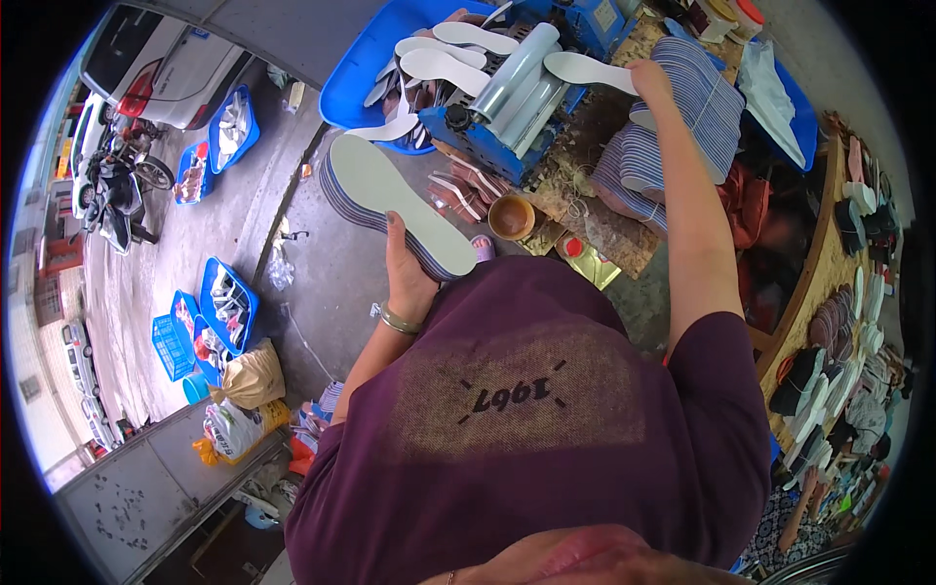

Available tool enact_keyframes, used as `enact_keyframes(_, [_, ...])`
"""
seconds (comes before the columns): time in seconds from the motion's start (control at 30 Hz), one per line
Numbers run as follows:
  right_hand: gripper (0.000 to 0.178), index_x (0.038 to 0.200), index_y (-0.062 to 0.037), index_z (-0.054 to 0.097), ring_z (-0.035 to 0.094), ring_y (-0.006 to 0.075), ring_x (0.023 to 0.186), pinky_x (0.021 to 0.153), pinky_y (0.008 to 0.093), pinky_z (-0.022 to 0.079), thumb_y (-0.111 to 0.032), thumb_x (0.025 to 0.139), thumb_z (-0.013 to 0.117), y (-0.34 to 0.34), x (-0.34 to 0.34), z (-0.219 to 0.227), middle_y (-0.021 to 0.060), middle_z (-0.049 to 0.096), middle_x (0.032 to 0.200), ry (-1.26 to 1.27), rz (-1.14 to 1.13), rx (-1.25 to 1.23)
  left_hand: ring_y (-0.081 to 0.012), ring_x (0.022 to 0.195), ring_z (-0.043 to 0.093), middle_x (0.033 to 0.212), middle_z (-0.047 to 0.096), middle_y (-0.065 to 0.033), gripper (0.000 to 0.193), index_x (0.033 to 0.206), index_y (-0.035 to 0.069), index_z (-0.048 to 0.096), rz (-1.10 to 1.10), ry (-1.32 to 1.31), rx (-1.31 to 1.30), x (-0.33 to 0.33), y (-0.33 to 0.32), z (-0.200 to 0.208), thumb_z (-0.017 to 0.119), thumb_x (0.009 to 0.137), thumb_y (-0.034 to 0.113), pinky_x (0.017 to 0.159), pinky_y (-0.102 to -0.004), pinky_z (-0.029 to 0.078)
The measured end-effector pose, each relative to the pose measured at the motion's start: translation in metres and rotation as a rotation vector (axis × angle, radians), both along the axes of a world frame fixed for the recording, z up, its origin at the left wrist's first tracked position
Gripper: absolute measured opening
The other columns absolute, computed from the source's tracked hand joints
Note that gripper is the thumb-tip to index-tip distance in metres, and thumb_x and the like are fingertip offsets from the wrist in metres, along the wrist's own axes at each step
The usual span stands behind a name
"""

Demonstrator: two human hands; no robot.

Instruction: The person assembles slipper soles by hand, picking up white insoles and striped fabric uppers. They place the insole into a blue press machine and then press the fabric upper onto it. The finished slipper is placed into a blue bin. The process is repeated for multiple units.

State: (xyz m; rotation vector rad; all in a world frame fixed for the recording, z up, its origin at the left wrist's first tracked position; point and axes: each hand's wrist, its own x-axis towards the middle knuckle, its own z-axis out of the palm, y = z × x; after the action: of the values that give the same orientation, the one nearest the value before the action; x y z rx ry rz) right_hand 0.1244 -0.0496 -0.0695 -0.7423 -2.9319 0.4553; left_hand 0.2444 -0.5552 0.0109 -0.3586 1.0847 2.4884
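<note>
My left hand grips a thick stack of insoles from its near side, the thumb along the edge. The top insole is pale grey-green and the layers below show dark edges. At the upper right, my right hand pinches the end of a single white insole. That insole reaches left to the metal rollers of a blue-framed roller machine; whether it touches them I cannot tell. Right below my right hand lie tied stacks of insoles with striped edges.
Behind the rollers, a blue basin holds loose white insoles. A bowl of brown stuff stands at the worn bench's edge, near a tin. Blue crates and sacks stand on the left; a crowded shelf lines the right.
</note>
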Motion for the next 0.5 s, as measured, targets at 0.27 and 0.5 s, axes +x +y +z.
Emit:
enact_keyframes(0.27, [0.032, 0.112, -0.0116, 0.064, 0.06, 0.0349, 0.1, 0.086, 0.0448, 0.049, -0.023, 0.084, 0.054, -0.04, -0.016, -0.015, 0.0156, 0.064, 0.108, 0.246, -0.012, 0.128, -0.0227, 0.094, 0.061, 0.101, 0.062, -0.0105, 0.044, 0.112, 0.004, 0.053, -0.036, -0.027, 0.045, -0.003, 0.001, 0.008, 0.048, 0.096, 0.045, 0.082, -0.0361, 0.053])
enact_keyframes(0.5, [0.049, 0.127, -0.0088, 0.054, 0.063, 0.0176, 0.087, 0.077, 0.0327, 0.05, -0.028, 0.084, 0.067, -0.222, 0.053, 0.071, 0.0088, 0.064, 0.102, 0.189, 0.408, -0.615, -0.021, 0.088, 0.064, 0.097, 0.063, -0.0092, 0.037, 0.111, 0.002, 0.052, -0.005, 0.046, -0.041, -0.005, 0.011, 0.006, 0.052, 0.096, 0.036, 0.076, -0.0353, 0.055])
